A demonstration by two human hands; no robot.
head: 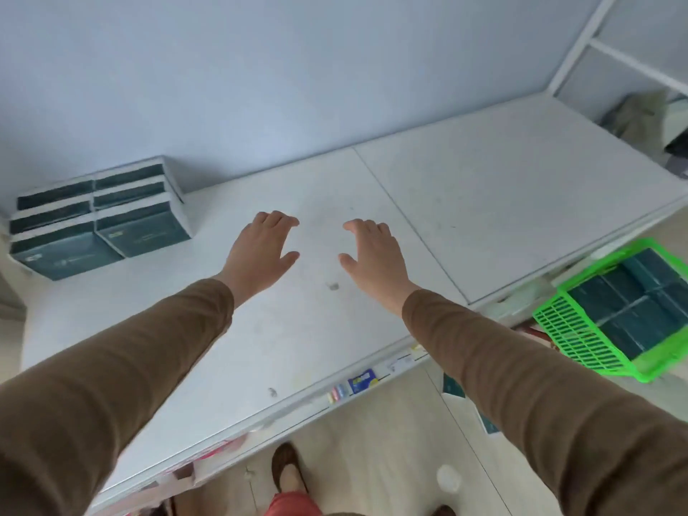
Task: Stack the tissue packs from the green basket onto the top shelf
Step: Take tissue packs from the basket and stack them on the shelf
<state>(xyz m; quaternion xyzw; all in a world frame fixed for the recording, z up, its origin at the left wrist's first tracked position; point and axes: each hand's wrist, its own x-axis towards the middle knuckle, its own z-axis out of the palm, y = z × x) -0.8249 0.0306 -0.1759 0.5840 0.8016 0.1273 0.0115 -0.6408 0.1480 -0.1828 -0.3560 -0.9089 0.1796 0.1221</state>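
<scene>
- L hand point(260, 247) & R hand point(374, 256): both grips spread, empty, above top shelf point(502, 202).
- Green basket point(592, 340) at R, below shelf edge, w/ tissue packs point(633, 303) inside.
- Stacked packs point(100, 217) far L on shelf, against wall.

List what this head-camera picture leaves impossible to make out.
- Print on the stacked tissue packs: too small and blurred.
- Pack count in the green basket: cut off by the right edge.
- Goods under the top shelf: hidden by its board.
- Labels on the shelf's front edge: blurred.
</scene>
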